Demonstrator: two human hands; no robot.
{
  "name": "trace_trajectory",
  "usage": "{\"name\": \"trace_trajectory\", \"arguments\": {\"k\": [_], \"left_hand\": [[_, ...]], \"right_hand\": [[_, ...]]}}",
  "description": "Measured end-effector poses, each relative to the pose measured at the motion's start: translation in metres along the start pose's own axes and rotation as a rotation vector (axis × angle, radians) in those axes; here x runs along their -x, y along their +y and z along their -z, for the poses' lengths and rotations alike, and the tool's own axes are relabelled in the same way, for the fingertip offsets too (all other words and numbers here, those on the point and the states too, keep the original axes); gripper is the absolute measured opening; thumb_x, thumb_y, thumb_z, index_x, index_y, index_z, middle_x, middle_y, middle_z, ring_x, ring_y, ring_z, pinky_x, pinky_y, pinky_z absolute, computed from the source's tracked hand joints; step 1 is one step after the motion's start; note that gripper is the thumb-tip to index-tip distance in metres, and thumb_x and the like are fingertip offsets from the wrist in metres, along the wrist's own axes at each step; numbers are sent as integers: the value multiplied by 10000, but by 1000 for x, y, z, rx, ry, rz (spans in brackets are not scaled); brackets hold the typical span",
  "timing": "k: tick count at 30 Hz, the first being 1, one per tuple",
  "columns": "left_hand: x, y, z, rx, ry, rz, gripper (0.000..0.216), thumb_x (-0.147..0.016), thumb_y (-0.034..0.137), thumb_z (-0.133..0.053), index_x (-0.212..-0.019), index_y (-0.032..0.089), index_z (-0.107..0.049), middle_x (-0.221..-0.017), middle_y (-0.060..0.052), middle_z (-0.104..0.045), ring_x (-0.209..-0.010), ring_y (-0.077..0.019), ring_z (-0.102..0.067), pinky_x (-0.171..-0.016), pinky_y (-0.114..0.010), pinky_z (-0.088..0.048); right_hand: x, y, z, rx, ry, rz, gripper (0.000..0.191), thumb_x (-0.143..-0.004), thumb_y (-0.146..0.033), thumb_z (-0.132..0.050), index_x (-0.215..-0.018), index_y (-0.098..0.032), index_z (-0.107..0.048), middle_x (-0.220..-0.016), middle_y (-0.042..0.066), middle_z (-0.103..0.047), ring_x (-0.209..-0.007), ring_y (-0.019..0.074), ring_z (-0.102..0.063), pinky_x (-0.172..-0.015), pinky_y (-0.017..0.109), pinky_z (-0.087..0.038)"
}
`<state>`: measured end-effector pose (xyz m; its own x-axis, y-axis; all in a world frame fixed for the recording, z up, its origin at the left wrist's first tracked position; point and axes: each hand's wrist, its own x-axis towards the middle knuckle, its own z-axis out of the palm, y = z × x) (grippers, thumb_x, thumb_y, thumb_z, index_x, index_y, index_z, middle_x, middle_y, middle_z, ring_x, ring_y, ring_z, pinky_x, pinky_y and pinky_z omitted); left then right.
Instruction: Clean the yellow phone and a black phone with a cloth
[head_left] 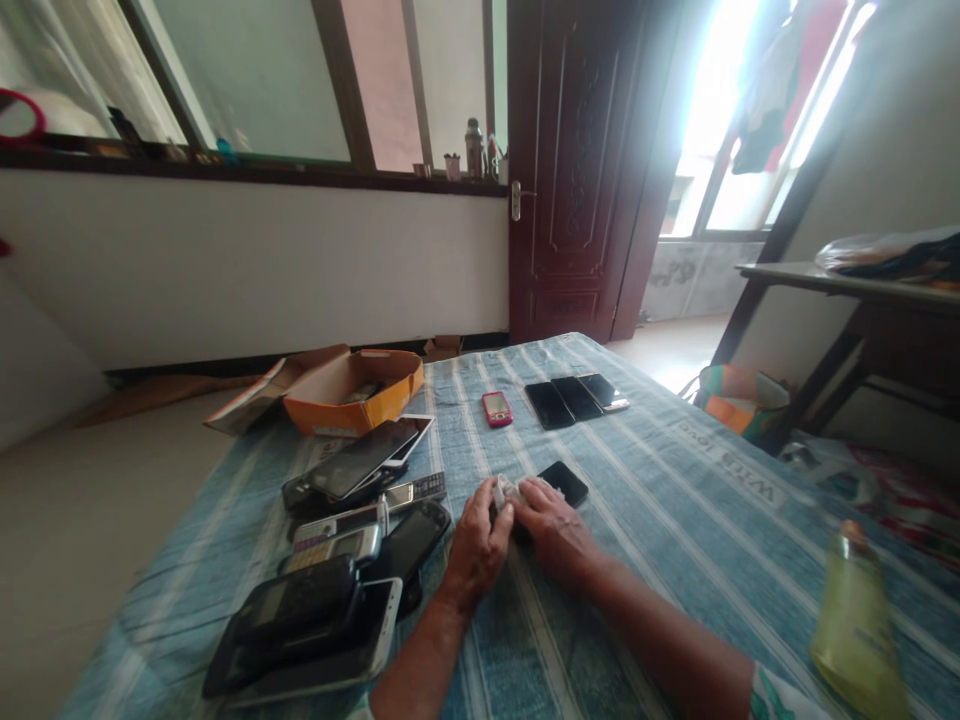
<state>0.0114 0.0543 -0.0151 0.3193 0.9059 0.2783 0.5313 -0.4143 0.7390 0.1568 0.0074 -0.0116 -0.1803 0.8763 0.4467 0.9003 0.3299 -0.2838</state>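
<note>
In the middle of the striped cloth (pixel 637 490), the hands nearly meet over a crumpled white wad (pixel 505 490). The right hand (pixel 553 525) bends its fingers down onto the wad; the left hand (pixel 482 535) curls close beside it, and whether it grips a dark item underneath I cannot tell. A likely mishap is a slip: the wad could slide off a smooth surface under the right fingers. The left forearm passes near the leaning heap of phones (pixel 415 540), so an elbow swing could topple it. The yellow bottle (pixel 859 630), beyond the right forearm, could tip if bumped on soft fabric. The wad sits between the hands; 1 black phone (pixel 568 484) lies just past the right fingers, partly covered.
</note>
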Motion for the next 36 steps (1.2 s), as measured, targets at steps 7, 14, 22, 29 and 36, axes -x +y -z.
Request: {"name": "trace_trajectory", "arguments": {"k": [7,14,22,29,36], "left_hand": [[-1,-2,-1,-29,-27,-16,414,-866,223,-401,-1246,104,-517,-1170,-159,-630,-1109,-233,-598,-1002,-394,-449],[0,1,0,-7,-17,-4,416,-866,259,-412,-1231,104,-537,-1127,-149,-643,-1079,-224,-612,-993,-375,-452],[0,6,2,106,13,93,486,-905,472,-393,-1218,135,-547,-1244,-151,-608,-1183,-251,-564,-1036,-389,-409],[3,7,5,152,-12,95,508,-899,496,-411,-1231,135,-543,-1232,-143,-634,-1165,-244,-587,-1020,-352,-423],[3,11,6,160,10,109,456,-921,462,-417,-1229,149,-538,-1251,-132,-628,-1194,-234,-572,-1031,-371,-424]], "right_hand": [[6,15,13,11,-61,-96,273,-888,-96,-450,-983,-219,-674,-1115,70,-600,-1081,201,-538,-946,302,-431],[18,37,10,18,66,-252,359,-867,-52,-400,-1038,-214,-672,-1212,90,-593,-1196,217,-509,-1024,348,-414],[24,-14,-6,-142,39,21,362,-872,-72,-443,-1137,-210,-648,-1276,87,-583,-1282,225,-438,-1113,412,-333],[15,18,5,-138,75,-97,334,-855,-74,-444,-1036,-212,-689,-1227,76,-606,-1216,210,-494,-1070,353,-375],[19,31,1,-41,120,-244,328,-873,-71,-397,-1007,-195,-670,-1217,110,-595,-1219,235,-482,-1054,389,-388]]}}
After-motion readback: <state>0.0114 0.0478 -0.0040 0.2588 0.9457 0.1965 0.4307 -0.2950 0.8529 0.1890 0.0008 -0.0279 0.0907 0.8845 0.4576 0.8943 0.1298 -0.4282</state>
